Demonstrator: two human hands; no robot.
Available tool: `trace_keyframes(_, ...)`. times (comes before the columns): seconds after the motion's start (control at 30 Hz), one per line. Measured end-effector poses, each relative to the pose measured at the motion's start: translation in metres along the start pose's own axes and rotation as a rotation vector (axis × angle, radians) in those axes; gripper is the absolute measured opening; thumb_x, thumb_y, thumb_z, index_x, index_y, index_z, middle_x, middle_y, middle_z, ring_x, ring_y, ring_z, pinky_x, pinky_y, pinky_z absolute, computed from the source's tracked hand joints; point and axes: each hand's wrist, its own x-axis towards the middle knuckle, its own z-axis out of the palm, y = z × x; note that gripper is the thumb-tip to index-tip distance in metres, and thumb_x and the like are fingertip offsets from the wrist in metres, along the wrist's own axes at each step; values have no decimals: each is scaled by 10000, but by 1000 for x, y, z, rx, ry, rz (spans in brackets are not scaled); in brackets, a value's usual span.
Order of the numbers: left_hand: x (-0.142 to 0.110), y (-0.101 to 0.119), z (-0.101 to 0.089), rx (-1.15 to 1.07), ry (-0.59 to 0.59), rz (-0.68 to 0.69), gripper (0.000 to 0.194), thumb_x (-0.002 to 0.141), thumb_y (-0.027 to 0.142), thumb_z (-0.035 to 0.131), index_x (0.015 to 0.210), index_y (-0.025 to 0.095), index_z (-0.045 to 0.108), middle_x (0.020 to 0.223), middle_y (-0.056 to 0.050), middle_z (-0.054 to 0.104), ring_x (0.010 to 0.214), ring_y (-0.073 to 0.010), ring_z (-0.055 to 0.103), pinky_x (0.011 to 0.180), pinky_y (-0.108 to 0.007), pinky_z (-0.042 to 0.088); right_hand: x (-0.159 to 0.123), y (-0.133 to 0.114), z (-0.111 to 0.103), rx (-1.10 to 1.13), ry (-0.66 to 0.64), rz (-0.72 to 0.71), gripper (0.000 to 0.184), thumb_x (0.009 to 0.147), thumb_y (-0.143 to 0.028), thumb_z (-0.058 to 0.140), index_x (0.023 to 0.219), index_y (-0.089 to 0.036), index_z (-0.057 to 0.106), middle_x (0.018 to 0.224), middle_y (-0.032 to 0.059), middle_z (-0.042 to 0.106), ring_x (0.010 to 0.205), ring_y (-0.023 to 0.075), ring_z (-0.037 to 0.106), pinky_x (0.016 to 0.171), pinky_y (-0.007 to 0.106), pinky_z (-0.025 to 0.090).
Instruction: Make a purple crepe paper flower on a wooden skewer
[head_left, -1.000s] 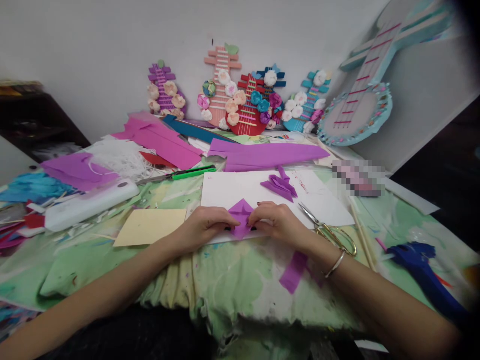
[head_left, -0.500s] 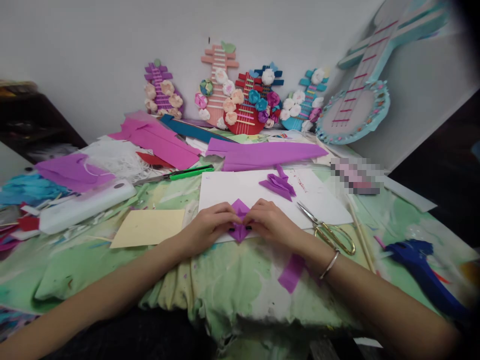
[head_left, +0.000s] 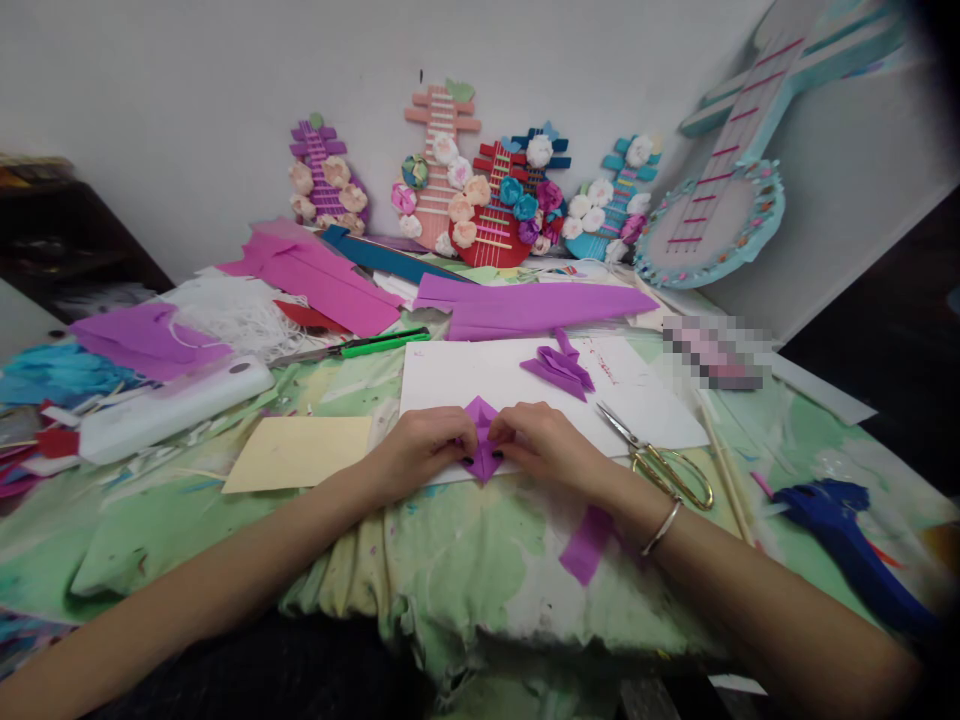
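Observation:
A small folded purple paper diamond [head_left: 482, 462] lies on the near edge of a white sheet [head_left: 457, 372], one point away from me and one toward me. My left hand [head_left: 431, 448] pinches its left side between thumb and fingers. On its right side my right hand [head_left: 538, 445] does the same, a bracelet at the wrist. A second folded purple paper piece [head_left: 559, 372], with pointed ends, rests farther back on the sheet. Gold-handled scissors [head_left: 660, 465] lie just right of my right hand. A purple paper strip [head_left: 587, 545] is partly under my right forearm.
A cream card [head_left: 296, 455] lies left of my left arm. At right are a wooden stick [head_left: 727, 470] and a blue glue gun [head_left: 832, 510]. A green cutter [head_left: 382, 342] and purple paper [head_left: 540, 305] lie behind. Several decorated paper instruments [head_left: 491, 220] lean on the wall.
My fingers have drawn slightly apart over the folded paper, so more of its middle shows. The whole view has shifted a little.

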Motion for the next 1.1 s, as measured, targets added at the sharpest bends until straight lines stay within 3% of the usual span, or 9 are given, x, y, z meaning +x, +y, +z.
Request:
trace_keyframes(0.2, 7, -2, -2, 34, -31, 64, 180, 848, 104, 487, 737, 145, 622, 740, -31, 642, 706, -110, 575, 657, -208, 436, -1, 0, -2, -21, 15, -3, 100, 781, -65, 582, 814, -159, 588, 787, 17, 639, 741, 137, 549, 708, 252, 372)
trace_keyframes(0.4, 22, 1, -5, -71, -157, 33, 178, 832, 107, 532, 731, 160, 670, 778, -31, 643, 759, -110, 582, 707, -201, 443, -2, 5, -3, -23, 48, -55, 95, 803, -68, 567, 807, -156, 604, 772, 27, 623, 785, 158, 517, 716, 266, 381)
trace_keyframes(0.67, 22, -4, -3, -63, -115, -80, 127, 748, 49, 598, 687, 147, 651, 706, 1, 579, 661, -93, 511, 630, -195, 397, -4, 8, -1, 51, 17, -53, 131, 807, -63, 548, 837, -173, 612, 804, 14, 612, 785, 134, 533, 721, 244, 404)
trace_keyframes(1.1, 22, -5, -3, -62, -122, -58, 111, 769, 86, 575, 693, 142, 633, 699, -2, 559, 659, -97, 501, 623, -198, 396, -4, 8, -1, 32, 29, -164, 153, 857, -105, 496, 852, -185, 626, 810, 24, 605, 813, 139, 517, 728, 252, 410)
